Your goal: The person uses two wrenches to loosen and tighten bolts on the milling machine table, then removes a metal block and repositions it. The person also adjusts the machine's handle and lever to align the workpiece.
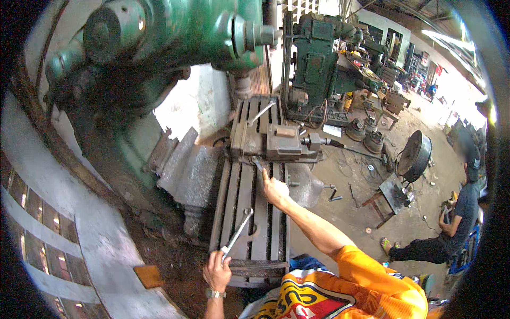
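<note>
My left hand (217, 272), with a watch on its wrist, is closed round the lower end of a combination wrench (239, 228) at the near end of the slotted milling table (226, 199). The wrench's ring end points away from me, over the table. Farther up, my right hand (276, 190) reaches to the near side of the machine vise (284, 142). Its fingers are closed on a short metal piece (258, 164) at the vise base, too small to name. Beyond the vise, a second wrench (261, 112) lies on the table.
A big green milling machine head (175, 32) overhangs the table at upper left. Right of the table stand a crank handle (333, 194), a round black drum (414, 156) and a low metal stand (393, 194). Another person (462, 218) sits at far right. Another green machine (313, 64) stands behind.
</note>
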Available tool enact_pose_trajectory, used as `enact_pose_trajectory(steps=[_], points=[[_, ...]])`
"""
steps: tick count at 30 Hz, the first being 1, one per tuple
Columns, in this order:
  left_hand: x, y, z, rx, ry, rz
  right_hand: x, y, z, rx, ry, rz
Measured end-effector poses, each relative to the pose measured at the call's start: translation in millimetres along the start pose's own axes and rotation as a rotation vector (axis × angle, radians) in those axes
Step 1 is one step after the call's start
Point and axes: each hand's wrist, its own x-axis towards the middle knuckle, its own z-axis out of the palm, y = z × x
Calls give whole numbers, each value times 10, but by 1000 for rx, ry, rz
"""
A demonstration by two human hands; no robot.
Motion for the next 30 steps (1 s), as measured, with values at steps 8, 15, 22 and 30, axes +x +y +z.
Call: enact_pose_trajectory(steps=[8, 15, 22, 30], points=[[6, 30, -1, -69, -21, -54, 212, 240, 92, 803, 79, -24], [36, 69, -22, -37, -33, -44, 333, -106, 494, 607, 121, 119], [54, 80, -48, -23, -32, -25, 198, -125, 334, 1660, -191, 198], [19, 38, -11, 12, -66, -66, 146, -103, 245, 1376, -180, 222]])
